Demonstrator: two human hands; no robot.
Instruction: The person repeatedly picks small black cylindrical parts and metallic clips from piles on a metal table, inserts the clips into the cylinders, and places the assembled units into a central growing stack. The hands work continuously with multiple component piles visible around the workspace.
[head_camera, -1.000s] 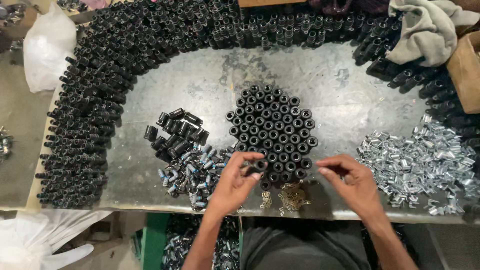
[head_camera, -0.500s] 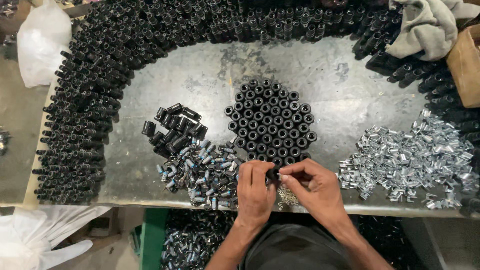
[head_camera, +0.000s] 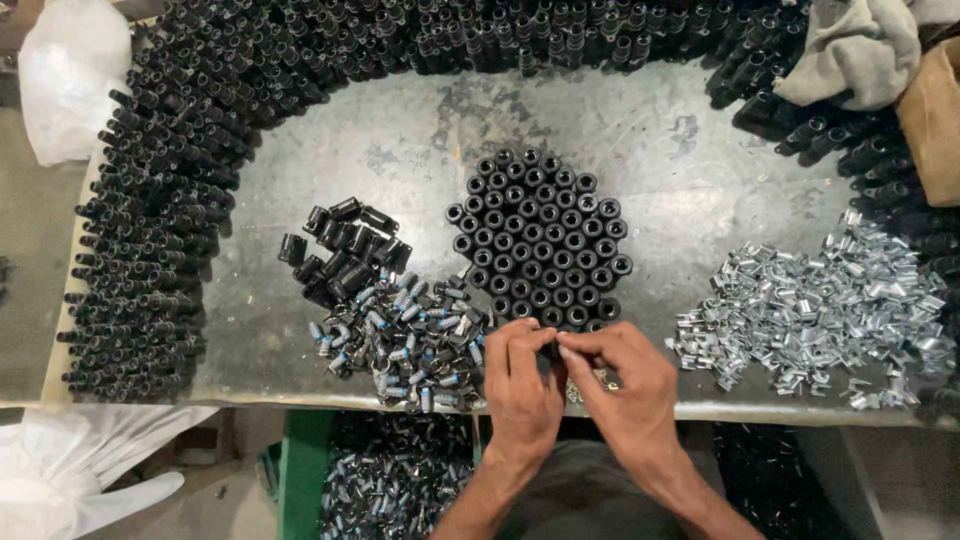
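Observation:
My left hand and my right hand meet at the table's front edge, fingertips pinched together around a small black tube that is mostly hidden between them. Just beyond the fingers stands a tight cluster of upright black tubes. To the left lies a loose heap of black tubes, and in front of it a heap of tubes with silver fittings. A pile of shiny metal clips lies to the right.
Stacked black tubes ring the grey metal table on the left, back and right. A grey cloth and a cardboard box sit at the back right. White plastic bags lie left. More parts fill a bin below.
My hands, apart a second ago, came together at the front edge, the right one moving left. They now pinch a small tube between them.

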